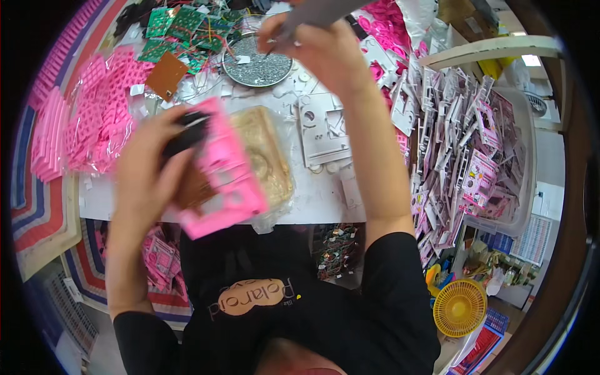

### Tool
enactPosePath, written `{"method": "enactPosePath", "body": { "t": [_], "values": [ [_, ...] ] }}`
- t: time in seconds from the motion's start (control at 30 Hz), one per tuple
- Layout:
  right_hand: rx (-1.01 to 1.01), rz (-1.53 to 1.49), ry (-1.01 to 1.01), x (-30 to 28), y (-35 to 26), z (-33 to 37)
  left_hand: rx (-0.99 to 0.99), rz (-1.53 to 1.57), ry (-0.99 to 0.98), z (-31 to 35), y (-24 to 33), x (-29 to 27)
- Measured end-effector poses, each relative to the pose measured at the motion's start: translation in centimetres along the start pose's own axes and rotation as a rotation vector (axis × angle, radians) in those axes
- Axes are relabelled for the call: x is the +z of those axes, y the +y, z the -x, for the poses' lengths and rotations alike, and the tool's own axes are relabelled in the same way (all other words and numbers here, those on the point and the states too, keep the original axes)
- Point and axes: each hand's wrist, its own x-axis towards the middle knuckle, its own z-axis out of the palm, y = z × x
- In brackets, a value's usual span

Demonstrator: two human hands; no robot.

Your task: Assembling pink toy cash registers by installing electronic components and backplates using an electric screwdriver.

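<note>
I am holding a pink plastic frame [222, 172] in my left hand [150, 169], fingers closed around its upper-left edge, where a dark part is also sitting under my fingers. It is blurred, so I cannot tell what exactly that dark part is. The frame is hanging above the table edge, just in front of my body, tilted, w/ a brown board showing behind it.

My right hand [315, 47] is reaching far forward, clenched on a grey tool [312, 12], maybe tweezers or a thin iron, I cannot tell. Its tip is pointing down at the round metal dish [257, 62] full of small grey bits, touching or nearly touching its rim.

Under the frame a yellowish clear tray [269, 156] is lying on the white table [325, 194]. Beside it, to the right, white plastic panels [322, 128] are lying flat. Behind the dish, green circuit boards [181, 31] are piled w/ thin wires, and one brown board [166, 75] is lying near them.

On the left a bag of pink frames [100, 112] is waiting, still many pcs. On the right a clear bin [500, 162] is full of white and pink finished-looking parts, stacked on edge. A yellow fan [460, 307] is standing low at the right.

My judgement: the work is somewhere in the middle. The bin is showing many pcs done, but the pink pile and the green boards are showing that much is left. This frame in my hand is not yet completed, I think, because I am fetching something for it from the dish.
</note>
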Motion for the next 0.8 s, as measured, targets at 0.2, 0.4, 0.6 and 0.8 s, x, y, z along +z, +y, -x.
{"method": "enactPosePath", "body": {
  "t": [0.2, 0.4, 0.6, 0.8],
  "values": [
    [0.262, 0.585, 0.045, -12.1, -5.6, 1.6, -0.427, -0.170, -0.337, 9.1, -0.7, -10.9],
    [0.339, 1.034, 0.083, -15.5, -0.3, 0.2, -0.646, -0.513, -0.591, 18.4, -6.0, -9.9],
    [0.290, 1.815, 0.353, -13.4, 7.0, -3.7, -0.347, -0.354, -0.532, 12.5, -3.1, -4.2],
    [0.029, 1.356, 0.379, -4.2, 5.1, 1.4, -0.084, -0.176, -0.447, 7.5, -1.4, -2.7]
  ]
}}
